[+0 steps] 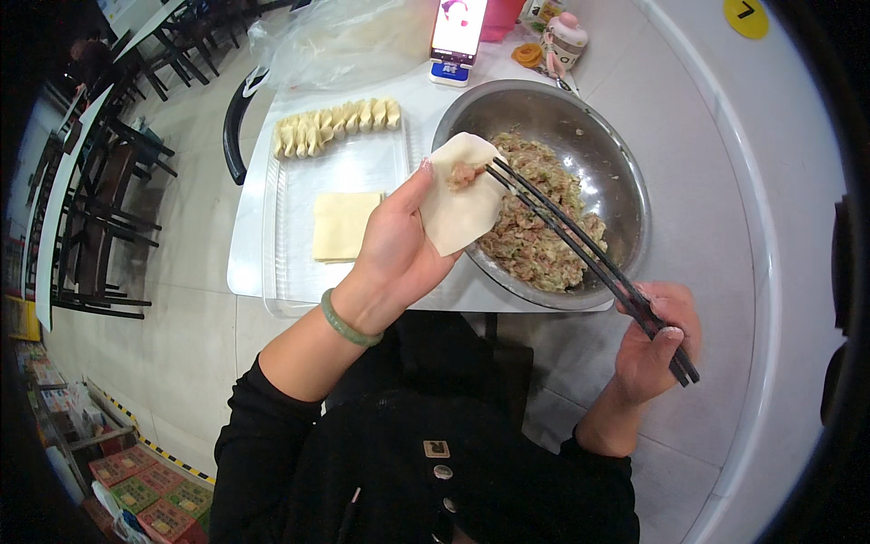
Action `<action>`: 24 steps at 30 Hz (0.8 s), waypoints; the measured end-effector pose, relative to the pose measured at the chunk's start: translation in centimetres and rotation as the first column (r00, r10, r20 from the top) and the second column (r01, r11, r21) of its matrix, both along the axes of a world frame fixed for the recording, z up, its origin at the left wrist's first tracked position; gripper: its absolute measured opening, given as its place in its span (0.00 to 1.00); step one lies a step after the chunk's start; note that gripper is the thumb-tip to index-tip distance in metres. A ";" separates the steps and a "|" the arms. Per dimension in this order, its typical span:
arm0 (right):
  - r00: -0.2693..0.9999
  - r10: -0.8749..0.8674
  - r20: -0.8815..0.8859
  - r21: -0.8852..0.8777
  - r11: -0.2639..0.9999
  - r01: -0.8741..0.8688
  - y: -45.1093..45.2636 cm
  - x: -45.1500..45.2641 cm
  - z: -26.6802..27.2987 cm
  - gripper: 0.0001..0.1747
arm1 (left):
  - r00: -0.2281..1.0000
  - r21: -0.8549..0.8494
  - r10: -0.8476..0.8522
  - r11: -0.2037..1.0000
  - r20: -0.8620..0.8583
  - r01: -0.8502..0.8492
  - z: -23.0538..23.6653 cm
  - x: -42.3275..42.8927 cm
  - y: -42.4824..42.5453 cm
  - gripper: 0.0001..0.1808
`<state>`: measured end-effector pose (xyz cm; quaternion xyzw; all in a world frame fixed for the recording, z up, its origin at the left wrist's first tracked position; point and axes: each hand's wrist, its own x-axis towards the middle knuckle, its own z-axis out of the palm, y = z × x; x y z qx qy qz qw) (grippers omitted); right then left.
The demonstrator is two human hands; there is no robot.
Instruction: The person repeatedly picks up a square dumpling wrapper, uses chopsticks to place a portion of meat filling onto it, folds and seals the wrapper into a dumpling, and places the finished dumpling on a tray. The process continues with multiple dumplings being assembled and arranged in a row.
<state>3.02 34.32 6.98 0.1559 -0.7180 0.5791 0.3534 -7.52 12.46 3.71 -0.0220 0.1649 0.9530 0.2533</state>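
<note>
On the fingers of my left hand (401,238) lies a thin dough wrapper (459,211), held at its edge by the thumb. A small lump of minced filling (464,176) sits on the wrapper's upper part. My right hand (656,333) grips a pair of black chopsticks (578,245), whose tips touch or nearly touch that lump. Below them stands a steel bowl (622,183) with a mass of minced meat filling (544,224) flecked with green. Left of my left hand, a stack of square wrappers (345,224) rests in a clear plastic tray (292,279). Folded dumplings (336,127) line the tray's far end.
A lit phone (457,30) stands on a holder (449,73) at the table's back. Beside it are a plastic bag (346,41), orange bands (527,55) and a pink-topped bottle (565,41). A white wall (788,238) rises at right. Dark chairs (102,224) and a person (88,61) are at left.
</note>
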 end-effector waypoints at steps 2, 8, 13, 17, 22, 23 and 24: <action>1.000 -0.004 0.009 0.056 0.998 0.003 0.2 -0.1 -0.8 0.19 | 1.000 0.035 -0.025 0.999 -0.009 0.025 0.0 0.3 -0.1 0.24; 0.997 0.069 -0.022 0.072 0.995 -0.068 -0.1 0.7 -0.9 0.19 | 0.998 0.055 -0.033 0.998 -0.061 0.036 -0.6 0.4 -0.5 0.25; 1.000 0.006 -0.005 0.022 1.000 -0.006 0.4 0.6 -0.5 0.21 | 0.995 -0.149 0.042 0.987 -0.087 -0.055 0.5 1.3 -0.5 0.24; 0.997 0.077 -0.016 0.111 0.991 -0.075 0.5 0.4 -0.6 0.21 | 0.979 -0.268 0.022 0.960 -0.201 -0.076 0.4 1.8 -0.3 0.24; 0.993 0.046 -0.106 0.073 0.997 -0.039 0.6 0.5 -0.5 0.22 | 0.980 -0.279 -0.025 0.960 -0.198 -0.032 0.1 1.7 -0.4 0.26; 0.993 0.049 -0.109 0.066 0.997 -0.042 0.6 0.5 -0.6 0.22 | 0.981 -0.277 -0.030 0.961 -0.193 -0.025 0.1 1.7 -0.4 0.26; 0.993 0.052 -0.109 0.060 0.997 -0.046 0.7 0.6 -0.6 0.22 | 0.983 -0.264 -0.028 0.964 -0.182 -0.022 0.2 1.8 -0.4 0.26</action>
